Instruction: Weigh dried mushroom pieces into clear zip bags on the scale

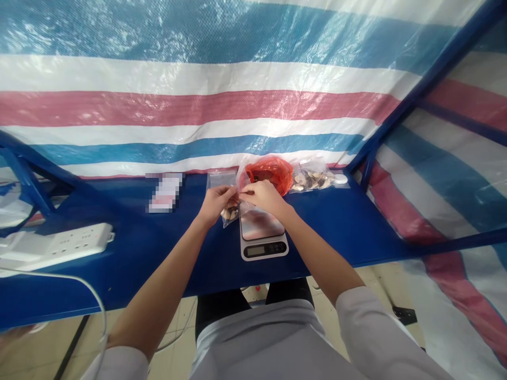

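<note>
Left hand (216, 205) and right hand (263, 196) closed, fingertips pinching top of small clear bag (230, 214) between them. Bag sits low over blue table (119, 258), just left of kitchen scale (262, 244), brown slices (229, 214) at bottom. Red plastic bag (271, 174) directly behind hands. Larger clear bag (312, 177) of similar slices right of red bag. Flat clear bag (222, 179) behind left hand. Blurred packet (164, 192) farther left. White power strip (55, 245) at table's left end.
</note>
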`<state>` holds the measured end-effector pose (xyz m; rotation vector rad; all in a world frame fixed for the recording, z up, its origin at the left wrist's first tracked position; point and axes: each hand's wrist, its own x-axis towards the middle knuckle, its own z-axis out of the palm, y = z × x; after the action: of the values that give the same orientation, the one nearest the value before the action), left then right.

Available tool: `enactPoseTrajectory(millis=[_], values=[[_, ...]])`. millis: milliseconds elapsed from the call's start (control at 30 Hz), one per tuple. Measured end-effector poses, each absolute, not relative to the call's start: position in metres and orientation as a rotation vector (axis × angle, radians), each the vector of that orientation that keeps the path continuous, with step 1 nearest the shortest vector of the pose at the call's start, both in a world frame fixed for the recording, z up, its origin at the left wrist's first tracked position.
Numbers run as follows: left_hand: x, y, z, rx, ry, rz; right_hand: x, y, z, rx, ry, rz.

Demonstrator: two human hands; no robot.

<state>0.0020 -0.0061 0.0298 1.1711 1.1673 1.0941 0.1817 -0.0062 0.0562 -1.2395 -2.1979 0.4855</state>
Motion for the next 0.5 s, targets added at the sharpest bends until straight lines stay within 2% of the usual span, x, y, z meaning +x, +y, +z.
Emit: enactPoseTrajectory(millis=[500], values=[[-0.0056,-0.0064,0.0315,1.237,1.186,1.03,0.1836,-0.0055,0.062,-1.282,-2.162,0.523]])
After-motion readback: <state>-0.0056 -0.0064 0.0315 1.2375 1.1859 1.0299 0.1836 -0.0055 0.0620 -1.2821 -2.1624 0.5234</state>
